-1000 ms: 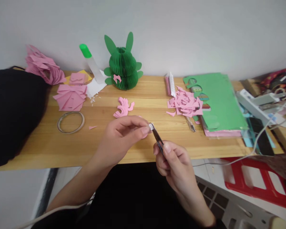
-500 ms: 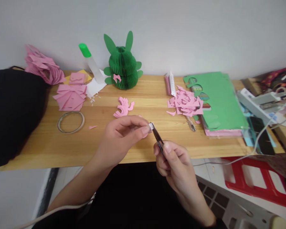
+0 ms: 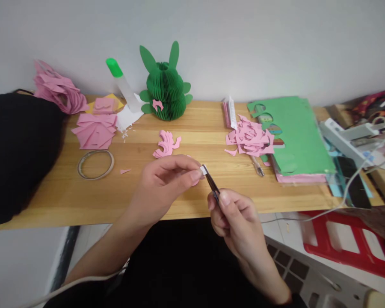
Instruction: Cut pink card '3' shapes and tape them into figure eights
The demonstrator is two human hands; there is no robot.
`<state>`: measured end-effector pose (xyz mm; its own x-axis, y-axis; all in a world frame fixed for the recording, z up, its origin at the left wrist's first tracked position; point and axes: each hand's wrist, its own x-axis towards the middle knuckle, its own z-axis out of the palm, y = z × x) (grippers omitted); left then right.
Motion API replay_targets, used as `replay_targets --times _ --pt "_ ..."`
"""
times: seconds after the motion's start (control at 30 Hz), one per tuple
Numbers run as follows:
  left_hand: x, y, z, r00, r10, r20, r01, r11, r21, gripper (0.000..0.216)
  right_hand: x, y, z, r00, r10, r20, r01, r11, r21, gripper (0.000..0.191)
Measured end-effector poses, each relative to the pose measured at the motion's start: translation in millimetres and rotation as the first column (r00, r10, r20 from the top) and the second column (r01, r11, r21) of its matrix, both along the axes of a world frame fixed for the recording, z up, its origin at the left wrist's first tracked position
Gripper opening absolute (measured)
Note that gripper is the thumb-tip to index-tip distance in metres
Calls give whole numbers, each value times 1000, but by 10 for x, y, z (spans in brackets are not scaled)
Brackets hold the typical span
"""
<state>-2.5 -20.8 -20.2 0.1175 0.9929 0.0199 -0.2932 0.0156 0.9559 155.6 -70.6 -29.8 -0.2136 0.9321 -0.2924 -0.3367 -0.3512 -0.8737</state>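
Between the thumb and forefinger of my left hand (image 3: pixel 167 184) is a small white piece (image 3: pixel 203 170), thin like paper or tape. My right hand (image 3: pixel 235 214) is closed around dark tweezers (image 3: pixel 212 183), whose tips meet the edge of that white piece. A pink paper cutout partly shows behind my left fingertips. Just beyond this hand lies a stack of curved pink paper cutouts (image 3: pixel 166 144). Farther back stands a green honeycomb-paper rabbit (image 3: pixel 165 92) with a small pink bow (image 3: pixel 158 105) on its front.
Pink scraps (image 3: pixel 252 137) and a green card stack (image 3: pixel 298 137) lie on the right. On the left are a tape roll (image 3: pixel 80 166), folded pink paper (image 3: pixel 96 130), a green-capped glue bottle (image 3: pixel 123 87) and a black cloth item (image 3: pixel 22 154). A red stool (image 3: pixel 346 250) stands below the table.
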Motion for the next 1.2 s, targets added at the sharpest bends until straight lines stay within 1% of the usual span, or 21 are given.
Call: replay_targets --times 0.23,0.47,0.67,0.83,1.03,1.13,1.2 --pt "-1 -6 -19 999 -17 32 18 1000 -10 5 1 2 18 1000 -2 -12 2 1000 1 41" --pt "-6 8 -8 999 -27 23 27 1000 -14 8 9 -6 15 1000 4 8 -4 1000 -2 42" --pt "-28 -8 -24 997 -65 48 66 998 -19 6 21 -11 17 1000 11 14 -12 1000 9 41" --pt "-44 -12 -20 997 -49 63 51 998 -43 8 31 -16 20 1000 25 -6 -25 1000 -5 41" --pt "-26 12 23 993 -45 107 53 996 -73 15 66 -34 2 996 82 -19 -82 997 9 40" --pt "-28 18 40 991 -29 133 40 996 -83 15 105 -38 -9 994 108 -32 -108 994 -6 41" --pt "-40 10 35 993 -25 119 33 997 -70 13 134 -27 -9 993 93 -70 -95 995 -19 42"
